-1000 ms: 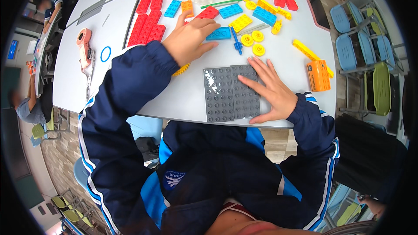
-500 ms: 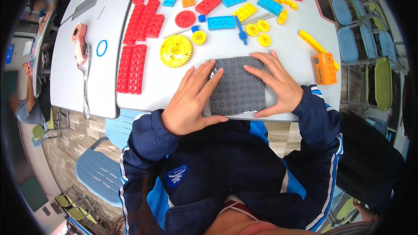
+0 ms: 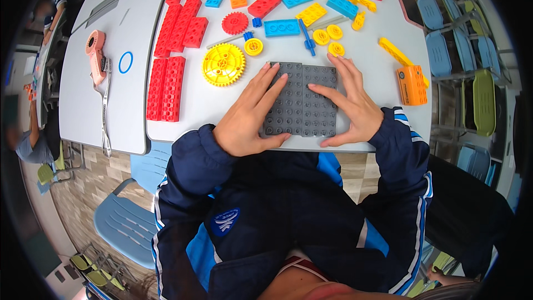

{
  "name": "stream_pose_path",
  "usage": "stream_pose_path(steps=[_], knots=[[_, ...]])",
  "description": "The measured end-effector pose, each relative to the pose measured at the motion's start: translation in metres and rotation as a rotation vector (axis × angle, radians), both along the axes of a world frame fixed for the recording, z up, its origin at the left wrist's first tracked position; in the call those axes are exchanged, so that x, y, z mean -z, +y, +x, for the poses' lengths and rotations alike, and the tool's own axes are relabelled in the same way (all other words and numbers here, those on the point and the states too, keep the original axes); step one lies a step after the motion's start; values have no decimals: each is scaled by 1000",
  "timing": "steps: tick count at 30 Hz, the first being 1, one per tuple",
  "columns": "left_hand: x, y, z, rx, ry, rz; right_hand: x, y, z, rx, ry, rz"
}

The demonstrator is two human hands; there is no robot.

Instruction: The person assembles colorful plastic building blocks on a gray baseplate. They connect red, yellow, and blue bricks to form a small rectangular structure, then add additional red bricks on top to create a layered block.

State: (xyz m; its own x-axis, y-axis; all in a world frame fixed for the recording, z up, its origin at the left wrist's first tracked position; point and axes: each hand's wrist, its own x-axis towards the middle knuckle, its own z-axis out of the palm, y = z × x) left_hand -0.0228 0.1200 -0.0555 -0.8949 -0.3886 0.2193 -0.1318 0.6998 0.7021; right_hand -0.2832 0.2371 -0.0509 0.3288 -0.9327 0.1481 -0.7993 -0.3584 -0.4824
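Note:
Two dark grey studded building plates lie side by side on the table, a thin seam between them. The left plate (image 3: 288, 103) is framed by my left hand (image 3: 244, 115), thumb at its near edge and fingers along its far left side. Opposite, my right hand (image 3: 355, 108) grips the right plate (image 3: 322, 115), with the thumb near its front corner, one finger bent over the studs and the others along the outer side. Just beyond the plates are a large yellow gear (image 3: 224, 65), a blue axle piece (image 3: 307, 39) and small yellow wheels (image 3: 321, 37).
Red studded beams (image 3: 174, 89) line the left side of the table (image 3: 194, 125). An orange battery box (image 3: 413, 85) and a phone (image 3: 407, 1) are at the right. On the adjoining table lie a pink handheld fan (image 3: 95, 50) and a blue ring (image 3: 126, 62).
Both hands and the grey plates have shifted slightly away from me, farther from the table's front edge. The far edges of the two plates now sit nearly level.

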Motion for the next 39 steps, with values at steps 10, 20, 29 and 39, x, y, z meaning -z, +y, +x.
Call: stream_pose_path(steps=[10,20,29,39], knots=[[-116,22,60,587,597,-58,6,-2,-8,216,-72,-420],[-193,20,15,1408,498,21,16,-60,-28,217,-48,-470],[-201,20,8,1478,450,71,19,-59,-29,282,-129,-457],[-206,15,4,1430,455,69,16,-61,-32,299,-235,-447]])
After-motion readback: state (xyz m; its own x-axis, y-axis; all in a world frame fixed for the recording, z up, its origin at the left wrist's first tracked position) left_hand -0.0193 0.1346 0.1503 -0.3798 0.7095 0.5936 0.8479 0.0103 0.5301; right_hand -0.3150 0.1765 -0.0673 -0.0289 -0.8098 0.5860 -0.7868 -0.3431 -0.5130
